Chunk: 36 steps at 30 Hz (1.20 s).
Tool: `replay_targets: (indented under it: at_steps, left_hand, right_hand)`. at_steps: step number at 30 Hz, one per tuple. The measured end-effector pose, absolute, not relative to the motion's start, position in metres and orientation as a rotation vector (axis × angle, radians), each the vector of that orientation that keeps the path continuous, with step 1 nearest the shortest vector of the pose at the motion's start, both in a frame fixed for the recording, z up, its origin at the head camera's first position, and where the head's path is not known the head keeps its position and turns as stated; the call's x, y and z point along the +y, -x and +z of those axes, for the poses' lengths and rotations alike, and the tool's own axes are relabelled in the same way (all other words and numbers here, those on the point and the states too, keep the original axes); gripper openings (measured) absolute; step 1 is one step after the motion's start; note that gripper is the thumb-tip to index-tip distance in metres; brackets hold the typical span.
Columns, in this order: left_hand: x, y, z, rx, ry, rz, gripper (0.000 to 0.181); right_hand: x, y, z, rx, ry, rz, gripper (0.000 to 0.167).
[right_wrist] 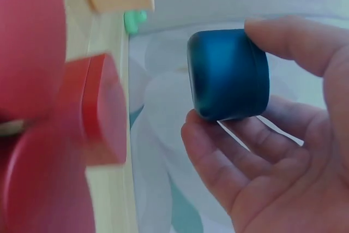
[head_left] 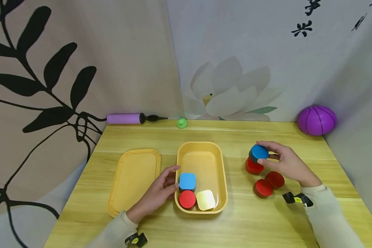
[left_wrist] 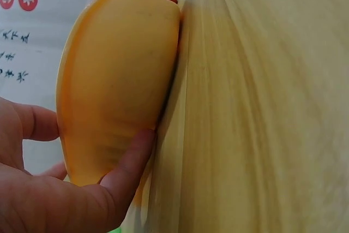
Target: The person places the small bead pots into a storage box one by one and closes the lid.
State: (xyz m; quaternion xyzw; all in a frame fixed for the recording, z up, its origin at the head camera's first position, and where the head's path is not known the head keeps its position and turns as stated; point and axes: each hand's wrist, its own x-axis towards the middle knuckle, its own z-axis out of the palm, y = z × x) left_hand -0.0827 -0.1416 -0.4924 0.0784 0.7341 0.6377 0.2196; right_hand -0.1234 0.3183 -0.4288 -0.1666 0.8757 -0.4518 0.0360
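My right hand [head_left: 289, 163] pinches a blue block [head_left: 258, 153] between thumb and fingers. In the right wrist view this blue block [right_wrist: 229, 75] is off the table, apart from the red block [right_wrist: 103, 110] beside it. From above, it partly covers a red block [head_left: 255, 166]. Nearer the front, two more red blocks [head_left: 263, 188] touch each other. My left hand [head_left: 159, 191] grips the left side of a yellow box [head_left: 224, 172], its thumb low on the outer wall in the left wrist view. Inside the box's near end are a blue square block [head_left: 187, 181], a red block [head_left: 187, 199] and a cream block [head_left: 206, 200].
A yellow lid [head_left: 133, 182] lies flat left of the box. Along the back edge are a purple pump [head_left: 125, 119], a small green toy [head_left: 182, 123] and a purple ball [head_left: 317, 120]. A patterned curtain [head_left: 136, 62] stands behind the wooden table [head_left: 235, 230].
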Motion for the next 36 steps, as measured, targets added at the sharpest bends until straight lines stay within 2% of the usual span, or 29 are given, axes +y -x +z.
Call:
replay_targets:
  at_steps: [20,36]
  left_hand:
    - [-0.146,0.079,-0.495,2.045,-0.194,1.765,0.061]
    - [-0.146,0.085,-0.496,2.013,-0.257,1.734,0.063]
  right_hand:
    - [0.229,0.129,-0.422,2.587,0.815,-1.360,0.061]
    - [0.190,0.129,-0.430,2.616,0.958,-1.123,0.060]
